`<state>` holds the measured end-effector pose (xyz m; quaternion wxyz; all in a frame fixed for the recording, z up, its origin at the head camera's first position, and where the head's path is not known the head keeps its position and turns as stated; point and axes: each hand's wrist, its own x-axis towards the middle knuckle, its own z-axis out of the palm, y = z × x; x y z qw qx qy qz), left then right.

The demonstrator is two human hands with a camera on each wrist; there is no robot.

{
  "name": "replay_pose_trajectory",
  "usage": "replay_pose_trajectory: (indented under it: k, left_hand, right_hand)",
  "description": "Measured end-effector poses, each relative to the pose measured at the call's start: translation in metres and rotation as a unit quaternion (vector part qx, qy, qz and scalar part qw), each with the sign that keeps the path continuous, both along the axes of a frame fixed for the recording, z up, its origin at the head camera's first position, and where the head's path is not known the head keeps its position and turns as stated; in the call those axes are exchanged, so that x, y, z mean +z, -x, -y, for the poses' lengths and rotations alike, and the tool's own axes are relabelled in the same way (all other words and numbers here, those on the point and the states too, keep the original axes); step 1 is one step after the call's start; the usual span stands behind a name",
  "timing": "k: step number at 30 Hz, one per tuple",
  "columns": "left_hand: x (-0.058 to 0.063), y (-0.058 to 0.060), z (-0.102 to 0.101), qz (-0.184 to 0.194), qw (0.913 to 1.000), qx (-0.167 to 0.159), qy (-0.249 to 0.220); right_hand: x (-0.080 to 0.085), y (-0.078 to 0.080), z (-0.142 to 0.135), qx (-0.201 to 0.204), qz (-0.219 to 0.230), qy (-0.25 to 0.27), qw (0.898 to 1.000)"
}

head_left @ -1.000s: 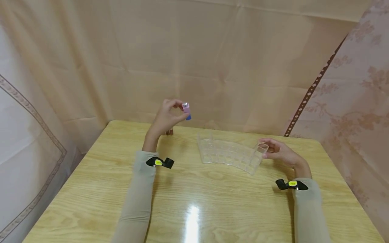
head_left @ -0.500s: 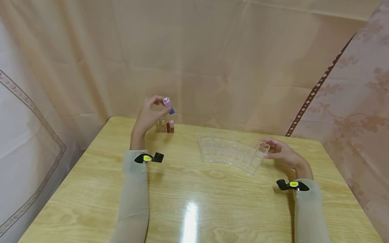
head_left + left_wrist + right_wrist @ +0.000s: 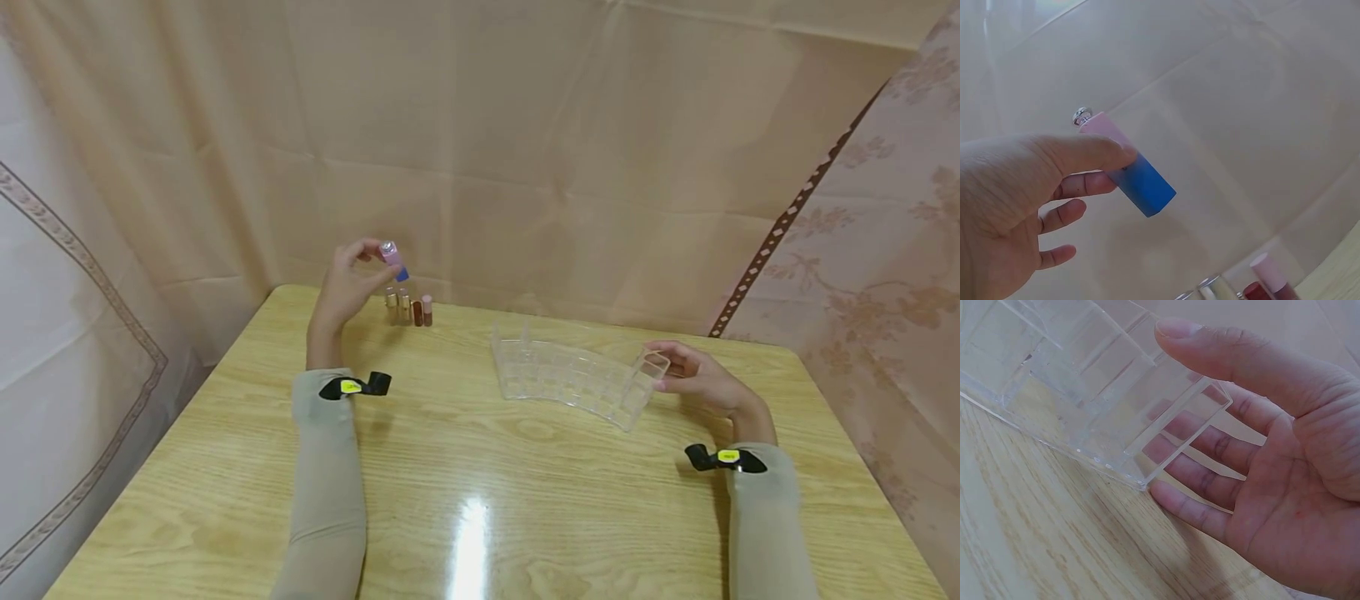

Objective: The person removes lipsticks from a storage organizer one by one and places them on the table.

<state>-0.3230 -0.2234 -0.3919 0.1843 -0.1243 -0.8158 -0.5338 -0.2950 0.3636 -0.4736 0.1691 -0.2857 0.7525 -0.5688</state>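
Observation:
My left hand (image 3: 339, 292) pinches a lipstick (image 3: 1146, 186) between thumb and fingers, above the back left of the table. Pink at its silver ring-like end, the lipstick fades to blue at the other and tilts in the left wrist view. Just below and right of that hand stand several lip tubes: clear ones with gold (image 3: 404, 305), a dark red one (image 3: 417, 313) and a pink-capped one (image 3: 427, 311). A clear, curved, compartmented organizer (image 3: 562, 385) sits right of the table's middle. My right hand (image 3: 705, 382) holds its right end, thumb in front and fingers behind.
The light wood table (image 3: 525, 500) extends toward me, with a bright reflection (image 3: 471, 542) on it. A beige curtain (image 3: 510, 167) hangs right behind its back edge. Floral cloth (image 3: 900, 250) hangs at the right and white cloth (image 3: 60, 333) at the left.
My left hand has moved left with the lipstick, so the lip tubes behind it have come into sight. The right hand and organizer stay about where they were.

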Motion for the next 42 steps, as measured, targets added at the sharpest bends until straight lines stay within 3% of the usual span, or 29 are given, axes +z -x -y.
replay_pose_trajectory:
  k: [6,15,24,31,42]
  left_hand:
    - [-0.004,-0.001,0.015,0.006,0.9996,0.025,-0.012]
    - [-0.021,0.004,0.032,0.013,0.9982,0.057,-0.016]
    - [-0.040,0.008,0.041,0.030,0.9981,0.044,-0.030]
    - [-0.054,0.014,0.042,0.041,0.9990,0.014,0.012]
    - [-0.061,0.012,0.045,0.084,0.9958,-0.003,0.035]
  right_hand:
    - [0.002,-0.001,0.000,-0.003,0.002,0.001,1.000]
    - [0.001,-0.002,0.001,-0.010,0.003,-0.002,1.000]
    - [0.002,-0.003,0.002,-0.026,0.009,-0.015,1.000]
    - [0.002,-0.003,0.002,-0.025,0.008,-0.016,1.000]
    - [0.002,-0.004,0.002,-0.022,-0.001,-0.020,1.000]
